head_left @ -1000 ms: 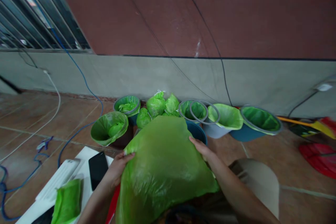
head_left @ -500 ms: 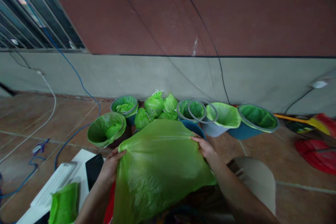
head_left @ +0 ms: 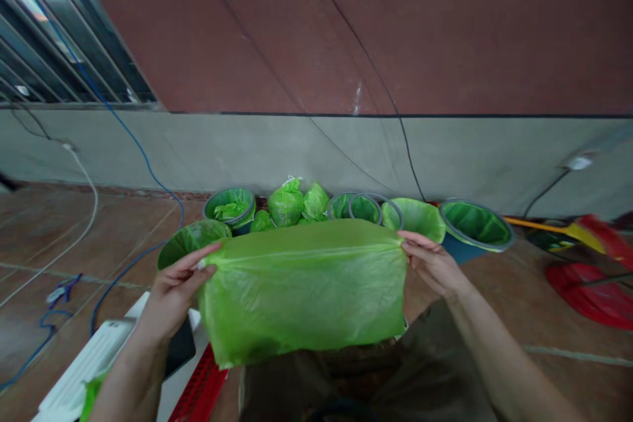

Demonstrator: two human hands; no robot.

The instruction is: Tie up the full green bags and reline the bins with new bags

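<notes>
A green plastic bag [head_left: 306, 297] is stretched wide between my two hands, its upper part folded over along a line. My left hand [head_left: 171, 293] pinches the bag's upper left corner between thumb and fingers. At the upper right corner, my right hand [head_left: 435, 260] grips the plastic in the same way. The bag hangs over my lap and hides part of the bins behind it. Behind my left hand stands a bin lined with green plastic [head_left: 171, 247]. Past my right hand is another lined bin [head_left: 462, 247].
Tied green bags [head_left: 285, 203] sit by the wall between lined bins. Grey rings [head_left: 390, 196] rest on the bins right of them. At left lie a white board [head_left: 86, 369], a dark phone [head_left: 180, 346] and a blue cable [head_left: 133, 257]. A red dustpan [head_left: 578, 293] lies right.
My hands have moved apart, pulling the bag wider and straighter. Its upper part now folds over, and its lower edge shows above my lap.
</notes>
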